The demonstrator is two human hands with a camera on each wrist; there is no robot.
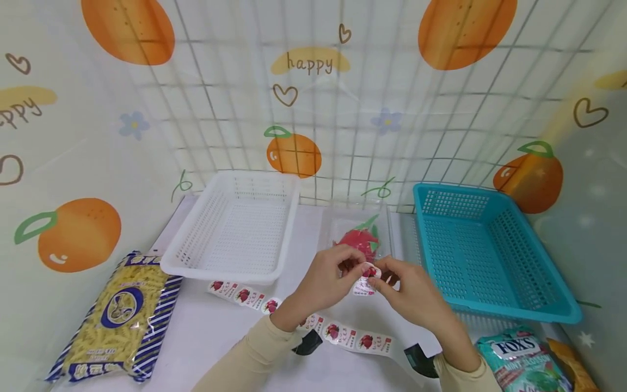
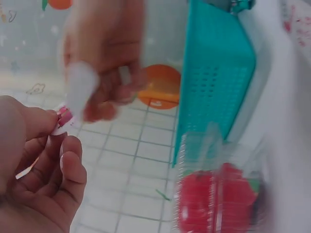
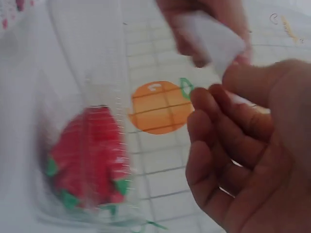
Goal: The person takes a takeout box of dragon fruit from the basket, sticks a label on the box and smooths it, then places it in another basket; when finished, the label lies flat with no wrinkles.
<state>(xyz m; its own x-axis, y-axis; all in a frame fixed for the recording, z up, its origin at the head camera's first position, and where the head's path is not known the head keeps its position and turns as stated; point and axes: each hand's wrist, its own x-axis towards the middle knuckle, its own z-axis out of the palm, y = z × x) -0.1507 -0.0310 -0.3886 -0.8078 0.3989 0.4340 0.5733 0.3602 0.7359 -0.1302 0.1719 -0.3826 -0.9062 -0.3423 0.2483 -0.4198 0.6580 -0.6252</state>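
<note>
Over a white table, between a white basket (image 1: pixel 234 228) and a blue basket (image 1: pixel 482 247), the left hand (image 1: pixel 325 280) and right hand (image 1: pixel 409 291) meet above a clear box (image 1: pixel 356 228) holding a red dragon fruit (image 1: pixel 359 241). Both hands pinch one small sticker (image 1: pixel 366 277) between thumb and fingertips, holding it in the air just in front of the box. A strip of matching stickers (image 1: pixel 299 318) trails across the table beneath the wrists. Judging by its look, the sticker is paper-thin, nearly weightless and limp, liable to curl or cling to skin; it seems best held by its very edge, clear of the sticky face. A pasta bag (image 1: pixel 117 318) lies at the far left, and a green candy bag (image 1: pixel 524 359) at the lower right. The head view alone shows the baskets, the strip and both bags. The left wrist view shows, close up, the left fingertips (image 2: pixel 46 121) nipping the sticker's pink corner, with the right hand blurred behind. The right wrist view shows the sticker's plain white side and the fruit seen through the box's ribbed wall.
</note>
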